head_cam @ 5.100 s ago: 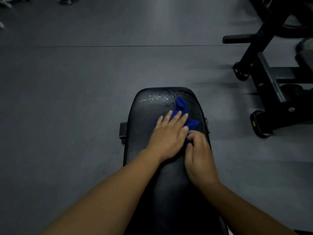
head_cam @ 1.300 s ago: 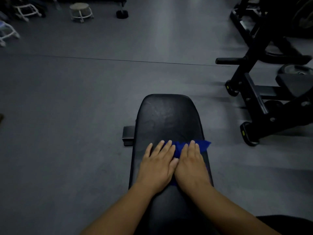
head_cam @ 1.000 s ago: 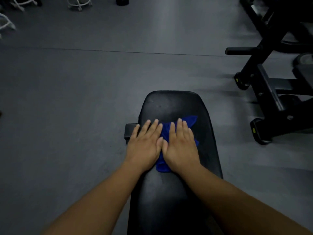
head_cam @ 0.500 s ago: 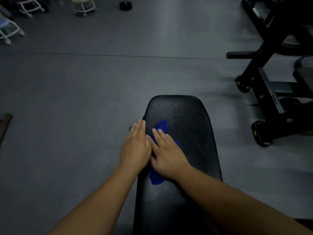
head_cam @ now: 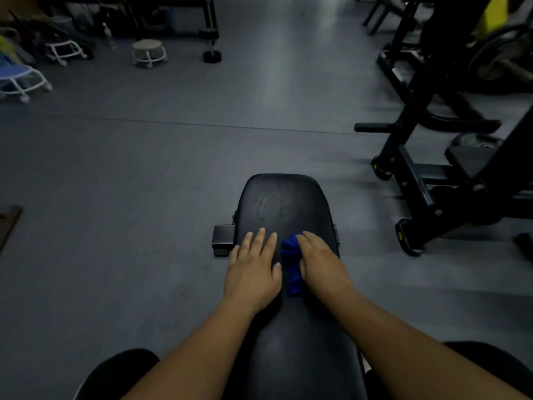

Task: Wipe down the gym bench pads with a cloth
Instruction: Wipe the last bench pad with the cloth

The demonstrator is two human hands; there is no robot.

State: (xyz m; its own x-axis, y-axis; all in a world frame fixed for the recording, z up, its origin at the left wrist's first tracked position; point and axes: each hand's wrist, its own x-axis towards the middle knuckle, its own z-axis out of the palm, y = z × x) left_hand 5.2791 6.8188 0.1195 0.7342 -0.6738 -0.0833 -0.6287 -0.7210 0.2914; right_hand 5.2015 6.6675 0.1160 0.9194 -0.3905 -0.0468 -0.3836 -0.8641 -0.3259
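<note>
Cloth (head_cam: pixel 291 267) swept back from pad (head_cam: pixel 284 203) left edge, now bunched mid-pad between hands: left hand (head_cam: pixel 253 269) flat, released; right hand (head_cam: pixel 321 267) on cloth, grip unclear; near stretch probably still unwiped.

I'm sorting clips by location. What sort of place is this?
Probably a gym: a padded black bench with a blue cloth on it, black machine frames on the right, and a grey matted floor with low stools at the far side.
</note>
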